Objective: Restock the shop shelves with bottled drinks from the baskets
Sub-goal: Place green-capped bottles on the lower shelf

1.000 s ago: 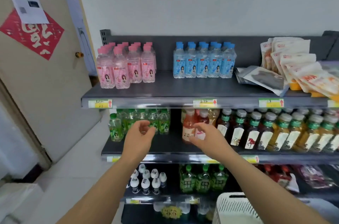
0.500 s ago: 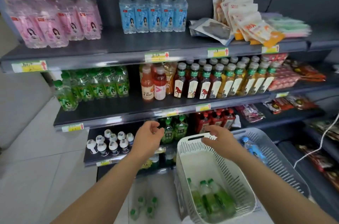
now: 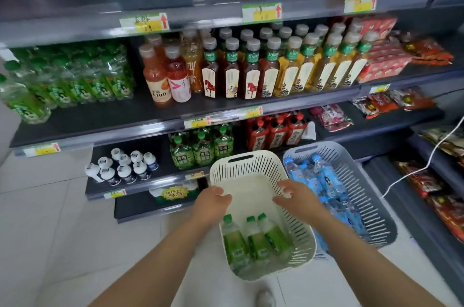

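Left hand point(image 3: 211, 202) and right hand point(image 3: 293, 197) held over white basket point(image 3: 251, 181), fingers loosely curled, nothing gripped. Three green bottles point(image 3: 254, 238) laid inside; grey basket point(image 3: 364, 181) just beside.

- Left hand point(image 3: 212, 202): bare, palm down, fingers loosely curled, holding nothing.
- Left forearm point(image 3: 163, 251): bare, enters from 7 o'clock.
- Right hand point(image 3: 296, 197): bare, palm down, fingers relaxed, slightly spread, holding nothing.
- Right forearm point(image 3: 361, 256): bare, enters from 5 o'clock.
- Hands near each other, not touching.

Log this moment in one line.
left hand: empty, over white basket | right hand: empty, over it | green bottles: three lying inside
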